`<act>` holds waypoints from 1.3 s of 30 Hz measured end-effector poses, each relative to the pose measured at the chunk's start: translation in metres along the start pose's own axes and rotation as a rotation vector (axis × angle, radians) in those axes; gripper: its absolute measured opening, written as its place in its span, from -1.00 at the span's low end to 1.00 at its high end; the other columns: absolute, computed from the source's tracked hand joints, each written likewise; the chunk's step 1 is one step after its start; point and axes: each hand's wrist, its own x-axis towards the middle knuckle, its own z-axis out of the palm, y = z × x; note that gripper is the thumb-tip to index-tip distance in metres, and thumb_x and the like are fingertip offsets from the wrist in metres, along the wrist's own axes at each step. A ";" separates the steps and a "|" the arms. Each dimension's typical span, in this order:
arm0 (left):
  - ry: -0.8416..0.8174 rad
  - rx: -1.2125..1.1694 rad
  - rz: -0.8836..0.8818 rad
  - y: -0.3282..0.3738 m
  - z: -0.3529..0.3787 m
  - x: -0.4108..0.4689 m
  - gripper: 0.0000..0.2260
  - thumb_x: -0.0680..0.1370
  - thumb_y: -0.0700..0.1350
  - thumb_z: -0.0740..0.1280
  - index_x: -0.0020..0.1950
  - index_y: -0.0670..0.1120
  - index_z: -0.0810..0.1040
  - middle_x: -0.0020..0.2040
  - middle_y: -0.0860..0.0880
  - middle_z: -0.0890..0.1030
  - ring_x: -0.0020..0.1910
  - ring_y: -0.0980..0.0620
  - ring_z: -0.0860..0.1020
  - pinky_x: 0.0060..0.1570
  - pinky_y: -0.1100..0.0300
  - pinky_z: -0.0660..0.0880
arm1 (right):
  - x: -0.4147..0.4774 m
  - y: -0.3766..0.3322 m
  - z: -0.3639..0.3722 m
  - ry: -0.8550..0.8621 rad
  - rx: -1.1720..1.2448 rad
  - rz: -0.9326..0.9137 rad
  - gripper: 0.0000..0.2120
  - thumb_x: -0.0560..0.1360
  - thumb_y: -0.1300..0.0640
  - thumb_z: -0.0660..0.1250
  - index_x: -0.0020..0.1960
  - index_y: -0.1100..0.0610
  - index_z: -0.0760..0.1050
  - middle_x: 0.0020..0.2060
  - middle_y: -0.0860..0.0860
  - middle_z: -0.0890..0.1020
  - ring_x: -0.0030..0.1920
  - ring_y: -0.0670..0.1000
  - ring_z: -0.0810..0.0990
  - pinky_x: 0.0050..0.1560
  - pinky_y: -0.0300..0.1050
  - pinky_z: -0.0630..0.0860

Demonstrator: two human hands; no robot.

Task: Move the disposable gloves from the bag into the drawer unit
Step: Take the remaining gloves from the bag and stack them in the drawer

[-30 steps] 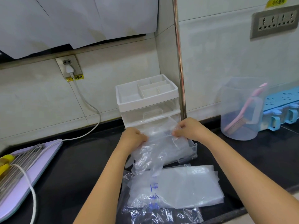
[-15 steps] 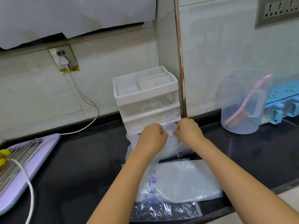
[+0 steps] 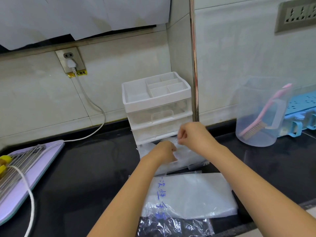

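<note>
Now the left hand [image 3: 163,151] and right hand [image 3: 195,135], fingers [image 3: 181,133] curled, pinch clear disposable gloves [image 3: 189,155] bunched in the drawer unit's [image 3: 157,101] pulled-out bottom drawer [image 3: 142,151], where springy film could puff over the rim and jam it; the bag [image 3: 191,195] lies on the tabletop [image 3: 85,168].

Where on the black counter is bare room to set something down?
Bare: between purple board and drawer unit; also between it and the clear jug. Crowded: before the unit, with left hand, right hand, gloves and bag.
</note>
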 end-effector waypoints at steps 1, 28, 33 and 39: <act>0.001 -0.014 -0.002 0.000 0.000 0.001 -0.93 0.55 -0.18 0.30 -0.02 -0.14 0.55 -0.10 -0.05 0.54 -0.05 -0.05 0.55 -0.11 0.22 0.44 | 0.000 -0.004 0.004 -0.088 0.010 -0.033 -0.90 0.50 0.22 0.35 -0.03 0.18 0.62 -0.12 0.06 0.64 -0.07 0.03 0.61 0.04 -0.14 0.54; -0.053 0.084 -0.043 -0.017 -0.031 -0.002 -0.72 0.57 0.04 0.28 -0.14 -0.17 0.52 -0.16 -0.09 0.51 -0.23 -0.01 0.45 -0.27 0.23 0.34 | 0.029 0.018 0.033 -0.426 -0.345 -0.049 -0.51 0.60 0.29 0.10 0.46 -0.06 0.30 0.43 0.05 0.31 0.44 0.13 0.18 0.31 -0.11 0.26; 0.078 0.003 -0.034 -0.014 -0.013 0.002 -0.93 0.49 -0.19 0.31 -0.19 -0.10 0.52 -0.20 -0.02 0.54 -0.25 0.03 0.44 -0.28 0.25 0.41 | 0.032 0.020 0.037 -0.386 -0.272 -0.066 -0.54 0.56 0.31 0.18 0.40 -0.02 0.41 0.30 0.07 0.43 0.37 0.07 0.25 0.22 -0.12 0.35; -0.175 0.265 -0.067 -0.013 -0.008 0.006 -0.73 0.59 -0.13 0.24 0.25 -0.20 0.48 0.08 -0.14 0.56 -0.05 -0.07 0.45 -0.05 0.17 0.37 | 0.038 0.030 0.045 -0.466 -0.207 -0.093 -0.74 0.53 0.21 0.26 0.21 0.05 0.46 0.08 -0.01 0.50 0.20 0.09 0.45 0.30 -0.04 0.37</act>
